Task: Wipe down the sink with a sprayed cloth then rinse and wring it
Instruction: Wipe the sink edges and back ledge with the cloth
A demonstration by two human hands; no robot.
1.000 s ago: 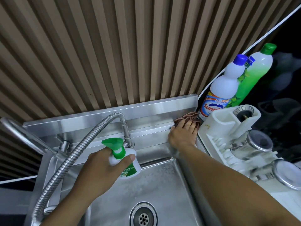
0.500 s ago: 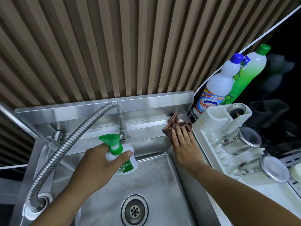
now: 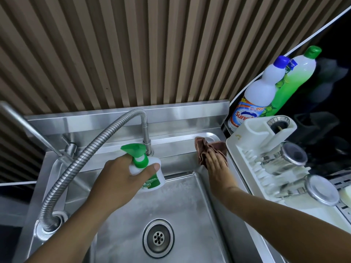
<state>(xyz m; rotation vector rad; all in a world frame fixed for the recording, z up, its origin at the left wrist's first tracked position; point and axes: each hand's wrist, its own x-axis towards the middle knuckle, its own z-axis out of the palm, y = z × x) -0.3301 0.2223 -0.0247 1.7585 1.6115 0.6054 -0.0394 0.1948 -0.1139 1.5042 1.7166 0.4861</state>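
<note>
While left hand (image 3: 117, 177) grips spray bottle (image 3: 153, 182) | right hand (image 3: 216, 166) flat, grip wide, pressing cloth (image 3: 205, 149) on sink (image 3: 176, 149) rim

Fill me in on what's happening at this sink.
A person is wiping the stainless steel sink. The right hand presses a crumpled brown cloth with straight fingers against the sink's back right ledge, beside the white plastic dish rack. The left hand grips a white spray bottle with a green trigger above the basin.

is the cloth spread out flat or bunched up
Bunched up: the brown cloth shows crumpled folds, pressed under the flat right hand at the sink ledge's back corner.
</note>
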